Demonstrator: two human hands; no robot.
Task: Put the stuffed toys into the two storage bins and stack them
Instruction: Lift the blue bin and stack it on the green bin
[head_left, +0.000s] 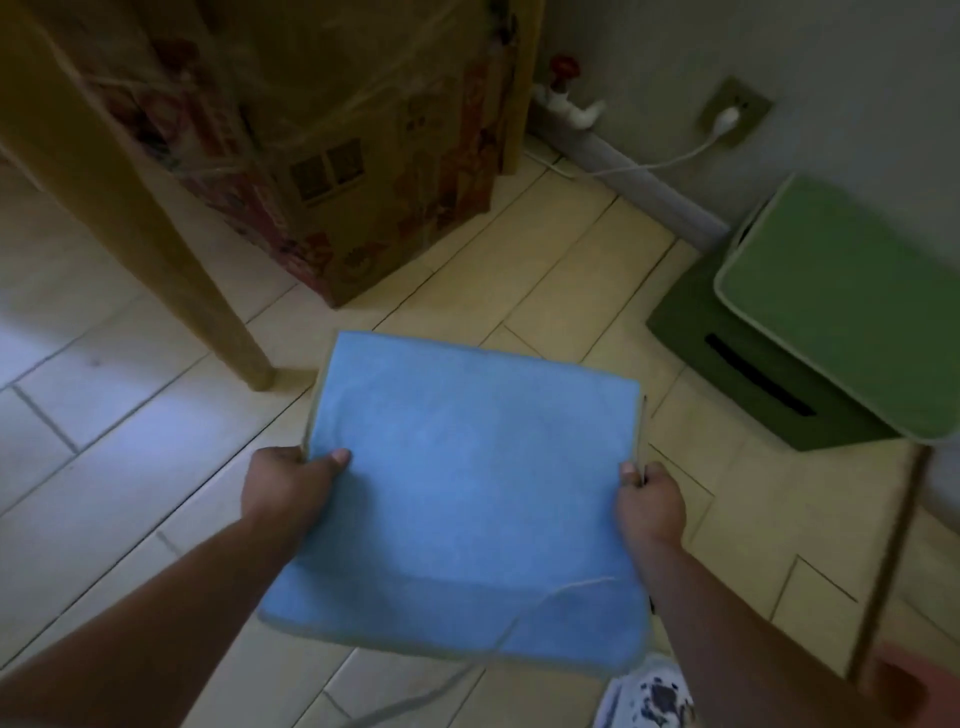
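Note:
I hold a blue fabric storage bin (467, 493) with its lid closed, above the tiled floor. My left hand (291, 483) grips its left edge, thumb on the lid. My right hand (649, 499) grips its right edge. A green fabric storage bin (831, 322) with its lid closed stands on the floor at the right, against the wall, apart from the blue one. No stuffed toys are visible; the contents of both bins are hidden.
A large cardboard box (332, 156) stands at the back beside a wooden table leg (171, 249). A white cable (660, 163) runs to a wall socket (732, 117). A wooden stick (888, 561) leans at the right. A patterned cloth (654, 696) lies below the blue bin.

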